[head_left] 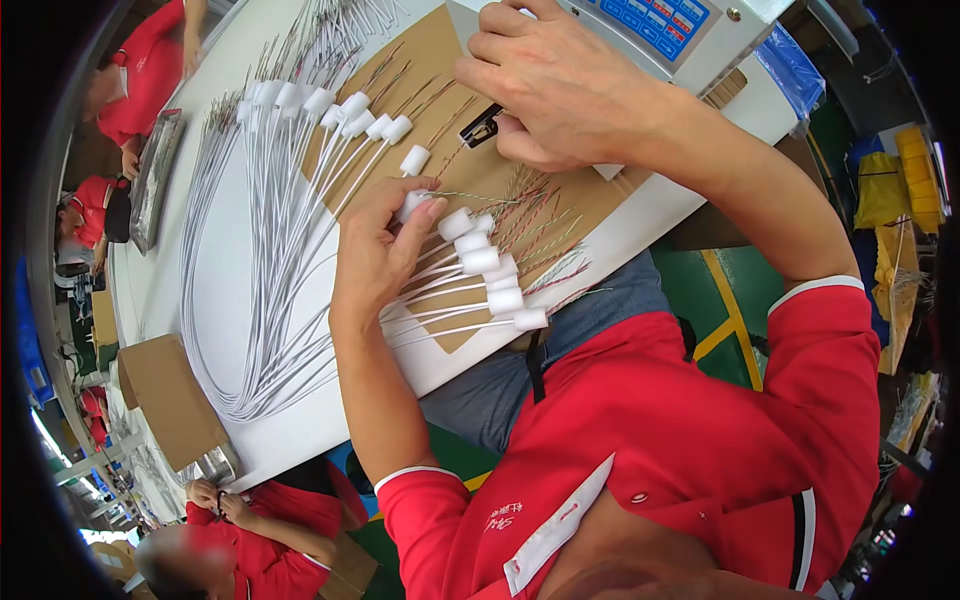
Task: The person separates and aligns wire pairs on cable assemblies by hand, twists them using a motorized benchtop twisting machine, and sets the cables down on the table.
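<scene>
My left hand is closed, pinching a white cylindrical end piece of a white cable between thumb and fingers. Thin twisted wires stick out of that piece to the right. In my right hand, a small black tool with a metal edge pokes out beside the thumb; its kind is unclear. Just below the tool's tip, another cable's white end piece has a twisted wire running up toward it. To the right of my left hand lie several cables with white end pieces and red-white and green-white wires.
A looped bundle of white cables spreads over the white table and a brown cardboard sheet. At the top stands a machine with a blue keypad. A cardboard box sits lower left, near a person in red.
</scene>
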The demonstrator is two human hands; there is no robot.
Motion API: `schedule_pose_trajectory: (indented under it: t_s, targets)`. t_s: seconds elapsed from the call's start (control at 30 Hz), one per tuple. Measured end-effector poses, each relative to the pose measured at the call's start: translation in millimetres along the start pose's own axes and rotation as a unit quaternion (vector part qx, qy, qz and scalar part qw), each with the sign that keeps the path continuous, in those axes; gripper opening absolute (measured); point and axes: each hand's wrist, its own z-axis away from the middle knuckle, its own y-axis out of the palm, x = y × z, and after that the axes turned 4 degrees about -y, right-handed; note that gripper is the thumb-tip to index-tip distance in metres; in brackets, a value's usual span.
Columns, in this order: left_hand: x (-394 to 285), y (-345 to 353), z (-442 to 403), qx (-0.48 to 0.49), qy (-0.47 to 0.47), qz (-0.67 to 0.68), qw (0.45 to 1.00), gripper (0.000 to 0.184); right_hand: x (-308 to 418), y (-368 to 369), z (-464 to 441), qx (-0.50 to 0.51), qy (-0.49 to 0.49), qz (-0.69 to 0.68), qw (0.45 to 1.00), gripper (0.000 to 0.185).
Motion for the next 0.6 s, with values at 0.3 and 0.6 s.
schedule_pose_trajectory:
  t_s: [0.3,0.6]
  targets:
    - [-2.4,0.4,1.9,-0.008,0.025,-0.028,0.999,0.029,1.1,-1.7,-0.7,0.082,-0.022,0.037,0.996,0.030]
    - [-10.6,-29.4,14.6,0.119,0.073,0.021,0.990,0.026,-2.9,8.0,-2.1,0.127,-0.061,0.103,0.985,0.018]
